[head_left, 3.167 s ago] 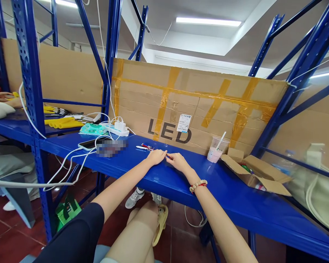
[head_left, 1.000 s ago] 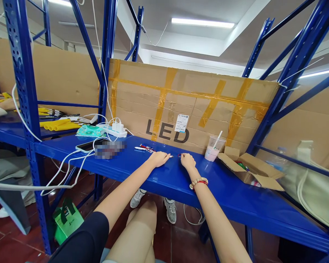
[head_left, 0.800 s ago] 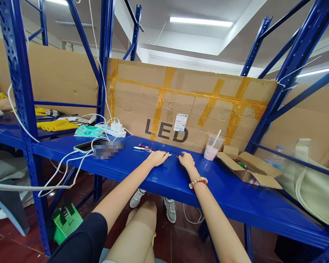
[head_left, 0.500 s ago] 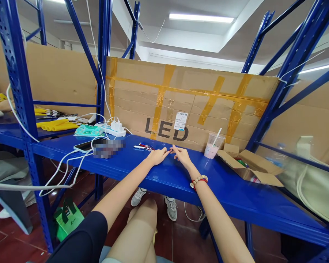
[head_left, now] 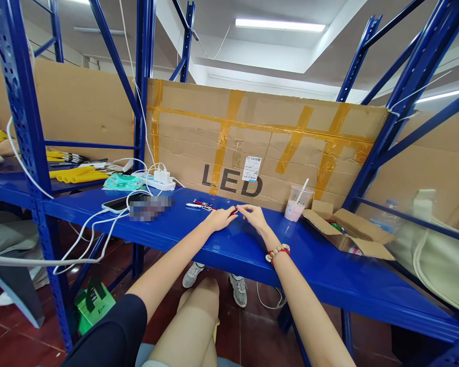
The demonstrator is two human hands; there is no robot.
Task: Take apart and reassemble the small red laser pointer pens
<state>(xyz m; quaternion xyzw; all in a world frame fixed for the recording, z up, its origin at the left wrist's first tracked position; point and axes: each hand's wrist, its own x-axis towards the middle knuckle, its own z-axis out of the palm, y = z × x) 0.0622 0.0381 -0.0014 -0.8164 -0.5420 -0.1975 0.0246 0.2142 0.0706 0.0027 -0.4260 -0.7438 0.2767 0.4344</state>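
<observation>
Over the blue shelf top, my left hand (head_left: 220,219) is closed around a slim red pen (head_left: 233,212), of which only a short length shows past the fingers. My right hand (head_left: 254,217), wearing a beaded bracelet at the wrist, meets it from the other side. Its thumb and fingertips pinch at the pen's far end; the exact contact is too small to see. Just left of my left hand lie several pens (head_left: 199,205), white and red, close together on the shelf.
A plastic cup (head_left: 298,203) with a straw and an open cardboard box (head_left: 348,232) stand to the right. On the left are a phone (head_left: 117,204), white cables, a power strip (head_left: 162,181) and a green wipes pack (head_left: 123,182). Cardboard (head_left: 183,137) closes the back. A co-worker's hand shows far left.
My right fingers have drawn closer together at the pen's end, and the hands are slightly nearer each other. The pen's angle has shifted a little. The pens on the shelf lie as before.
</observation>
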